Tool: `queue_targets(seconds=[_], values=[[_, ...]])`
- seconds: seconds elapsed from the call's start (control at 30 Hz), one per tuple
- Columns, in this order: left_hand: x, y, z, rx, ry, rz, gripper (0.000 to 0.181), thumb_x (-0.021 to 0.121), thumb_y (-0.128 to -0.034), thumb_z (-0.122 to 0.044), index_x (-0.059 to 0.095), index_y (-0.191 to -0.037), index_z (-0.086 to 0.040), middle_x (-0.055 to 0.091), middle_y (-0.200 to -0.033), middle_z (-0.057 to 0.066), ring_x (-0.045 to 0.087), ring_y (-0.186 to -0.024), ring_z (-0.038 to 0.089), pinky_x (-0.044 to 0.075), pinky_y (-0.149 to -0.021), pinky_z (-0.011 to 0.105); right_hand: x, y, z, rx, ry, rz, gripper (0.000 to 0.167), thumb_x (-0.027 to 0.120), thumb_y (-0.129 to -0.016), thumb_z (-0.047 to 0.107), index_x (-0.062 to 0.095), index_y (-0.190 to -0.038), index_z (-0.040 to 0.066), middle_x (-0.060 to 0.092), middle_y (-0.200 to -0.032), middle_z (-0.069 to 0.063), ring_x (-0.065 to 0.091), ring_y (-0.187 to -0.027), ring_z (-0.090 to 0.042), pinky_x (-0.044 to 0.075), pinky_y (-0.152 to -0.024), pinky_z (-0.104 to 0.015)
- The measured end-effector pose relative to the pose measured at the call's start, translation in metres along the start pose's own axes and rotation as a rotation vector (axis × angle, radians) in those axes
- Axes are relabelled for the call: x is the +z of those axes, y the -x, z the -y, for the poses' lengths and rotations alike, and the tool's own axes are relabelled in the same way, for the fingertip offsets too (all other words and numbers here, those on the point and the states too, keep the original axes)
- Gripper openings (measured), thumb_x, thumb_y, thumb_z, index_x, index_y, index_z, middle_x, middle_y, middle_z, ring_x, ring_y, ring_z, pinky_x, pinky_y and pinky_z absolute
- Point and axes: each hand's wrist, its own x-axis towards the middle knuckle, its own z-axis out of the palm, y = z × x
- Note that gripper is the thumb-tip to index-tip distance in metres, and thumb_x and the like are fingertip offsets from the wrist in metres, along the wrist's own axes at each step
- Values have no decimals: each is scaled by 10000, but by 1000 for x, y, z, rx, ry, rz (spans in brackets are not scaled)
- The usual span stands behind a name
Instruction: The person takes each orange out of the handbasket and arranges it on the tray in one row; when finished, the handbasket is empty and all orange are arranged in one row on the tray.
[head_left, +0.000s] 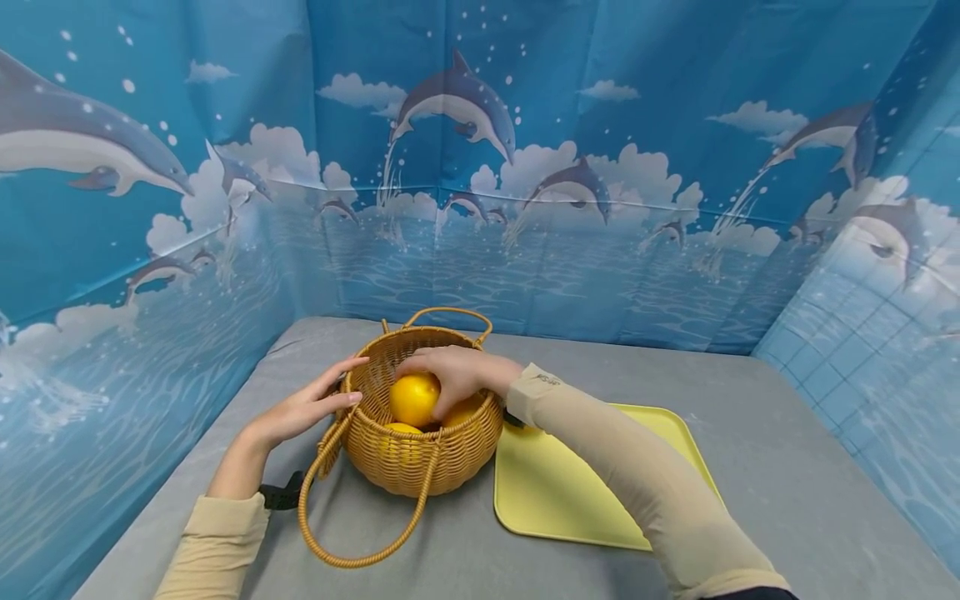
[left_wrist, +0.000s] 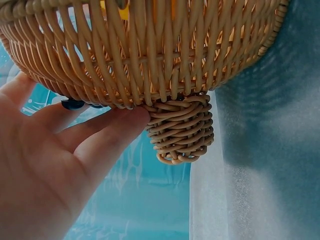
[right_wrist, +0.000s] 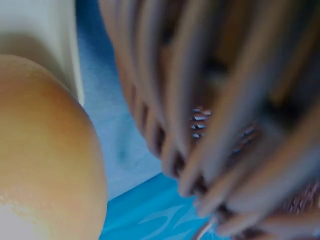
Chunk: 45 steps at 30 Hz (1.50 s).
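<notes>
A round wicker basket [head_left: 423,462] holds several yellow-orange fruits that look like oranges. Inside it, my right hand [head_left: 457,375] grips one orange [head_left: 415,400], thumb on the near side and fingers partly hidden behind it. Another yellow fruit [head_left: 403,429] lies below, and one more [head_left: 462,410] is partly covered by the hand. My left hand [head_left: 303,408] touches the basket's left side with extended fingers. From the left wrist view, its fingertips rest against the outer weave beside a woven lug [left_wrist: 180,130].
A yellow tray [head_left: 570,500] lies right of the basket, partly under my right forearm. Close up in the right wrist view is a round orange fruit [right_wrist: 45,155] near the tray edge. One basket handle [head_left: 360,560] hangs toward me; another [head_left: 450,311] stands at the back.
</notes>
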Motion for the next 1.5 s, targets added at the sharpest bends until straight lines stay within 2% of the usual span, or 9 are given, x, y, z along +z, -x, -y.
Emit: queue_targets(seconds=[0.37, 0.6, 0.73, 0.87, 0.97, 1.2, 1.3, 1.5], values=[[1, 0, 2, 0, -6, -6, 569, 473, -989, -344, 222, -1494, -273, 20, -1564, 91, 59, -1398, 372, 246, -1011, 611, -12, 27, -5, -15, -224, -122, 701, 787, -738, 265, 468, -1355, 171, 467, -1333, 35, 457, -1140, -128, 408, -916, -314], [0, 0, 2, 8, -6, -9, 576, 476, -989, -332, 217, -1498, -256, 21, -1564, 95, 54, -1399, 373, 244, -1011, 612, -17, 57, -9, -40, -483, -249, 730, 805, -737, 186, 443, -1368, 121, 444, -1343, -9, 506, -1091, -169, 450, -889, -355], [1, 0, 2, 17, -6, -6, 573, 473, -992, -325, 214, -1498, -259, 13, -1565, 92, 33, -1401, 371, 227, -1015, 618, -21, 80, -9, 2, -598, -333, 747, 785, -737, 74, 415, -1384, 113, 442, -1338, -47, 566, -1004, -210, 472, -863, -392], [1, 1, 2, 26, -3, -7, 572, 472, -993, -315, 213, -1499, -252, 12, -1564, 97, 30, -1400, 376, 226, -1015, 619, -27, 105, 0, 61, -628, -445, 749, 765, -724, 4, 410, -1380, 77, 451, -1333, -111, 588, -986, -270, 470, -872, -422], [1, 1, 1, 24, -3, -8, 579, 473, -993, -314, 209, -1502, -234, 11, -1564, 99, 34, -1399, 380, 230, -1013, 618, -28, 124, 6, 92, -640, -512, 733, 762, -725, 6, 406, -1365, 37, 447, -1326, -162, 588, -1018, -305, 474, -867, -419], [0, 1, 0, 25, -1, 4, 582, 467, -997, -308, 199, -1505, -218, 3, -1564, 101, 28, -1399, 385, 233, -1013, 616, -3, 160, -22, 139, -682, -679, 744, 752, -748, -21, 385, -1386, 86, 398, -1380, -102, 586, -1045, -269, 498, -835, -373], [0, 1, 0, 29, -1, 4, 580, 465, -998, -304, 198, -1505, -218, 4, -1564, 102, 32, -1398, 386, 233, -1013, 617, 7, 176, -29, 152, -711, -744, 726, 748, -750, -28, 383, -1369, 74, 393, -1354, -105, 587, -1028, -262, 508, -815, -366], [0, 2, 0, 30, -3, 7, 576, 458, -1001, -298, 195, -1506, -211, 11, -1562, 108, 49, -1395, 391, 251, -1002, 616, 33, 201, -41, 229, -729, -800, 701, 743, -762, -28, 378, -1353, 69, 382, -1330, -121, 600, -1012, -199, 516, -805, -345]])
